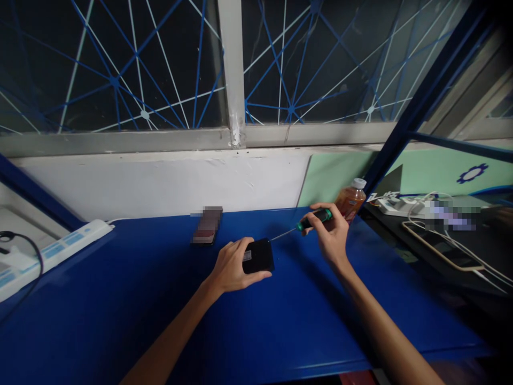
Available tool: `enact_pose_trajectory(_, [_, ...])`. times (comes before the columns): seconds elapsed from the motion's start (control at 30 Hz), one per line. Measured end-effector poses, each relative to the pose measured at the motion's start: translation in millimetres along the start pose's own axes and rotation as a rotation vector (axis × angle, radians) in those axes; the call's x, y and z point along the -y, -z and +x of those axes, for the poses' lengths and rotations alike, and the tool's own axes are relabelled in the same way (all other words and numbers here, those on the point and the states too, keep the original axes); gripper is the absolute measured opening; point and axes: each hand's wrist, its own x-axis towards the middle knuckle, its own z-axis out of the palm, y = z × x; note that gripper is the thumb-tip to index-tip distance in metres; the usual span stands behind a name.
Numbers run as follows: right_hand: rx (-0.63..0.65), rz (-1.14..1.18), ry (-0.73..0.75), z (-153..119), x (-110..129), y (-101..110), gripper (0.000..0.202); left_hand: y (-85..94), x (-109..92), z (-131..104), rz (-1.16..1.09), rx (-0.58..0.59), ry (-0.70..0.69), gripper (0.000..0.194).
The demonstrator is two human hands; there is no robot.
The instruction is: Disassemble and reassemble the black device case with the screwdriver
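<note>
My left hand [232, 266] grips a flat black box-shaped device [260, 258] with a small pale label, its thumb along the near edge and fingers over the far side. In my right hand [333, 235] is a screwdriver [319, 217] with a green and black handle, held between thumb and fingers. The screwdriver's thin metal shaft slants down to the left, and its tip meets the far right corner of the black device. Whether a screw sits under the tip is too small to tell.
On the blue table [168, 321] lies a phone [207, 227], partly blurred. A white power strip [56, 256] runs along the left. A drink bottle [351, 200] stands behind my right hand. Further right, another phone [441, 246] lies among white cables on a dark surface.
</note>
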Motion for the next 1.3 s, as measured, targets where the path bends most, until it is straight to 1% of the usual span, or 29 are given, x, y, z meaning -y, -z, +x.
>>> enact_pose_trajectory(0.13, [0.102,0.089,-0.059,3,-8,5,0.022,1.1,1,0,0.017,0.013,0.024,0.067])
enact_pose_trajectory(0.23, [0.12,0.073,-0.069,2,-11,4,0.022,1.8,2,1,0.021,0.018,0.028,0.065])
enact_pose_trajectory(0.3, [0.092,0.048,-0.058,1,-10,1,0.026,1.6,4,1,0.021,0.012,0.022,0.065])
enact_pose_trajectory(0.4, [0.006,-0.016,-0.04,0,-8,-3,0.04,1.2,7,1,0.015,0.002,0.018,0.065])
enact_pose_trajectory(0.47, [-0.01,-0.067,-0.048,1,-8,-3,0.038,1.6,8,0,0.008,0.007,0.031,0.064])
enact_pose_trajectory(0.57, [0.048,-0.073,-0.102,2,-12,-2,0.028,3.2,11,0,0.009,0.011,0.051,0.062])
enact_pose_trajectory(0.67, [0.132,0.054,-0.179,4,-15,-1,0.032,4.6,15,0,0.02,0.005,0.06,0.061])
enact_pose_trajectory(0.73, [0.163,0.105,-0.21,4,-17,-2,0.034,4.5,18,0,0.034,0.011,0.061,0.062])
enact_pose_trajectory(0.83, [0.159,0.051,-0.223,6,-22,-1,0.036,3.5,23,1,0.089,-0.007,0.021,0.065])
enact_pose_trajectory(0.9, [0.19,-0.009,-0.253,7,-28,3,0.038,3.3,25,2,0.135,-0.024,-0.023,0.066])
enact_pose_trajectory(0.97, [0.276,-0.061,-0.325,10,-37,8,0.038,3.6,27,3,0.172,-0.01,-0.048,0.063])
enact_pose_trajectory(1.03, [0.314,-0.068,-0.423,12,-47,14,0.038,4.1,27,4,0.197,0.02,-0.053,0.062])
enact_pose_trajectory(1.1, [0.408,0.013,-0.565,13,-56,19,0.038,4.2,27,4,0.22,0.038,-0.049,0.062])
enact_pose_trajectory(1.17, [0.444,0.102,-0.647,13,-63,21,0.037,3.7,28,3,0.237,0.044,-0.047,0.063])
enact_pose_trajectory(1.2, [0.449,0.13,-0.66,12,-66,22,0.037,3.4,28,3,0.244,0.047,-0.046,0.064])
enact_pose_trajectory(1.3, [0.44,0.133,-0.61,9,-74,23,0.037,1.7,30,2,0.264,0.061,-0.043,0.065])
